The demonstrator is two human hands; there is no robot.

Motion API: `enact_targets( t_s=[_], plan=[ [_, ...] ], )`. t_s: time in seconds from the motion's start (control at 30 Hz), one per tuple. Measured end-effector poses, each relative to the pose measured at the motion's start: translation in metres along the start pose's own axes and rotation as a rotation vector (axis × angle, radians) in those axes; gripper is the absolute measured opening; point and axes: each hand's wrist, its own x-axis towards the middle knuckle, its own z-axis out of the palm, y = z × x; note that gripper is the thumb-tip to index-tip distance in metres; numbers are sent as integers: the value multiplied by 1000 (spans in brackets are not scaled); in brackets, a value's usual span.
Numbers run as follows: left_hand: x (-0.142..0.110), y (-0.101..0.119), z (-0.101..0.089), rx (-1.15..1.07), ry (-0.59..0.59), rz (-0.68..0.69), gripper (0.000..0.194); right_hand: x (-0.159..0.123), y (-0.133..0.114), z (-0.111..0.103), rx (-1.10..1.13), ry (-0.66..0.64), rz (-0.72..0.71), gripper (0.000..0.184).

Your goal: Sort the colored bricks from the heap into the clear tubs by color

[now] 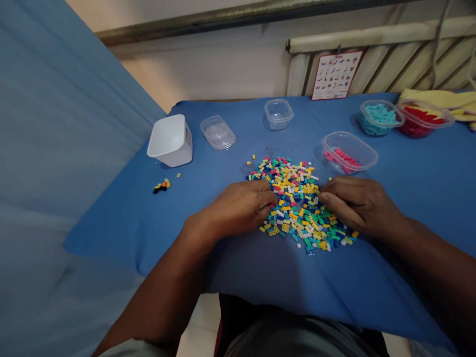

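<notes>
A pile of small toy building bricks in yellow, green, blue, white and pink lies spread on the blue cloth. My left hand rests at the pile's left side, its fingers curled in with the tips down among the bricks. On the opposite side, my right hand has thumb and fingers pressed together at the pile's edge. Whatever either hand pinches is hidden or too small to name. Just beyond my right hand stands a clear plastic tub with some pink bricks in it.
At the back right are tubs of turquoise bricks and red bricks, beside a yellow cloth. An empty clear tub, a clear lid and a white container stand farther left. Several black, orange and yellow bricks lie apart.
</notes>
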Motion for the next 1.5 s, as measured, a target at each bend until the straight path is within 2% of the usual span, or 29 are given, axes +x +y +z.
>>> enact_targets(
  t_s=[0.1,0.23,0.37,0.57,0.83,0.97,1.5],
  plan=[
    [3,3,3,41,16,4,21,5,-6,6,-3,-29,19,10],
    [3,4,1,45,3,32,17,14,-14,19,-68,-136,-46,14],
    [3,5,0,34,-4,25,18,22,-18,26,-97,-232,-11,16],
    [5,4,4,61,13,-7,20,23,-21,23,-117,-231,64,15],
    [-1,-5,3,45,114,-51,21,19,-23,24,-118,-241,108,16],
    [-3,-7,2,10,108,-37,20,19,-26,22,-123,-254,136,13],
    [2,-2,4,23,47,27,18,21,-29,20,-118,-319,26,16]
  ],
)
